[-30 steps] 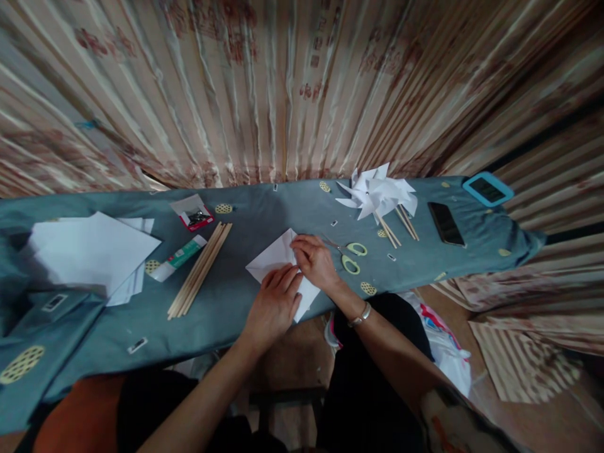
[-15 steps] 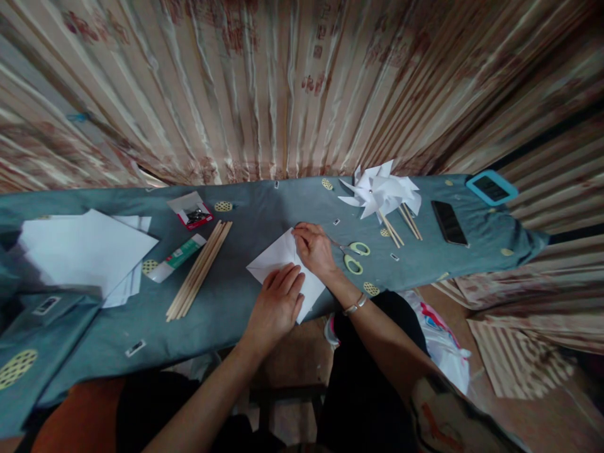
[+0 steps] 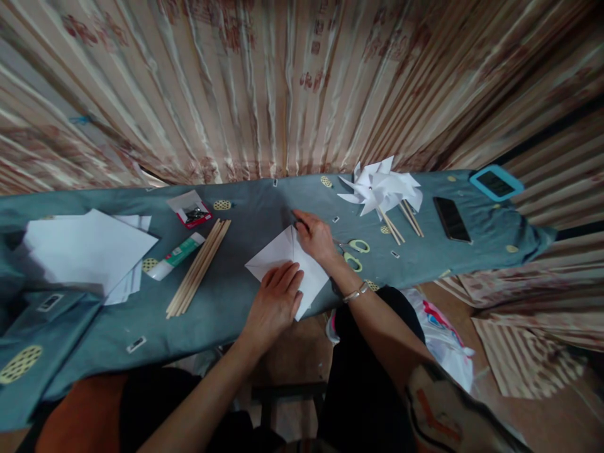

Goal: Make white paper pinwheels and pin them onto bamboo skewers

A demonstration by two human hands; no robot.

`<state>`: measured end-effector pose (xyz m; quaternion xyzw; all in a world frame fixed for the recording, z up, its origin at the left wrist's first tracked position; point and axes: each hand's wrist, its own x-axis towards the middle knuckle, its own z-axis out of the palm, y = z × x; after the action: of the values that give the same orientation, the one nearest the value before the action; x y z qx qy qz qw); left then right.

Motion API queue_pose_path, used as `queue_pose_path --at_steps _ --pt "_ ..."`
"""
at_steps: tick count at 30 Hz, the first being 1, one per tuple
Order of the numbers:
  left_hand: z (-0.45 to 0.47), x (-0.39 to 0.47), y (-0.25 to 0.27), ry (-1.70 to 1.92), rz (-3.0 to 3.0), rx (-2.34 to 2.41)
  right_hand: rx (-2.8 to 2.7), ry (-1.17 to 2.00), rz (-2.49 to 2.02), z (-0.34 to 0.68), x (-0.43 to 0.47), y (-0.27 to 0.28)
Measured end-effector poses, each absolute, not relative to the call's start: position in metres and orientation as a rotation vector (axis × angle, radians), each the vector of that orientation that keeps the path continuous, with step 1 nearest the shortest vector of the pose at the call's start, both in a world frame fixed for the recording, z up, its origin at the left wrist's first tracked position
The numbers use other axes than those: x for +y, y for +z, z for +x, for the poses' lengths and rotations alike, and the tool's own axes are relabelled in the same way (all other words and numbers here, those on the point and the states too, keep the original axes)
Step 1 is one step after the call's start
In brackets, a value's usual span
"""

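A square of white paper (image 3: 268,254) with crease lines lies on the cloth, turned with one corner pointing away from me. My left hand (image 3: 279,294) rests flat across its near part, fingers stretched out. Over the paper's far right edge is my right hand (image 3: 315,238), its index finger reaching past the far corner and its other fingers partly curled; nothing shows in it. Beside my right wrist lie scissors (image 3: 357,246) with pale green handles, their blades partly hidden by the hand.
Wooden sticks (image 3: 199,269), a glue tube (image 3: 173,255) and an open small box (image 3: 193,211) lie left of the paper. Further left is a stack of white paper (image 3: 85,248). White paper pinwheels (image 3: 377,189), a phone (image 3: 452,219) and a blue-framed device (image 3: 496,183) are at the right.
My right hand has moved slightly up and its index finger has straightened beyond the paper's far corner, uncovering that corner. My left hand stays on the paper.
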<state>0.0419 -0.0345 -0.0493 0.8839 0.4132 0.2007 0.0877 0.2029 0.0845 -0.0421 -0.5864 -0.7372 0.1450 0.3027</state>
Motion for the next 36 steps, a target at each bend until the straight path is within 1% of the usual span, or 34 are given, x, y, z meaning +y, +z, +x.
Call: queue_pose_path --at_steps 2,5,9,13,16,22,25,30,36 --pt "0.041 -0.035 -0.051 0.627 2.624 1.215 -1.887 0.422 -1.564 0.214 0.085 -0.036" --pt "0.038 -0.034 -0.053 0.766 2.582 1.204 -1.837 0.374 -1.640 0.235 0.079 -0.027" --pt "0.023 -0.027 -0.050 0.916 2.518 1.255 -1.993 0.275 -1.770 0.262 0.064 -0.018" --pt "-0.004 -0.012 -0.046 0.944 2.365 1.532 -2.203 0.258 -1.862 0.278 0.050 -0.013" --pt "-0.020 -0.003 -0.045 0.872 2.267 1.688 -2.243 0.254 -1.912 0.285 0.046 -0.011" --pt "-0.025 0.004 -0.045 0.843 2.217 1.666 -2.147 0.067 -2.033 0.296 0.044 -0.008" --pt "-0.022 0.008 -0.044 0.837 2.180 1.658 -2.112 0.035 -1.946 0.293 0.041 -0.010" --pt "-0.019 0.011 -0.043 0.842 2.058 1.685 -2.169 0.135 -1.638 0.274 0.032 -0.022" --pt "-0.015 0.010 -0.038 0.898 1.859 1.673 -2.214 0.245 -1.568 0.262 0.029 -0.027"
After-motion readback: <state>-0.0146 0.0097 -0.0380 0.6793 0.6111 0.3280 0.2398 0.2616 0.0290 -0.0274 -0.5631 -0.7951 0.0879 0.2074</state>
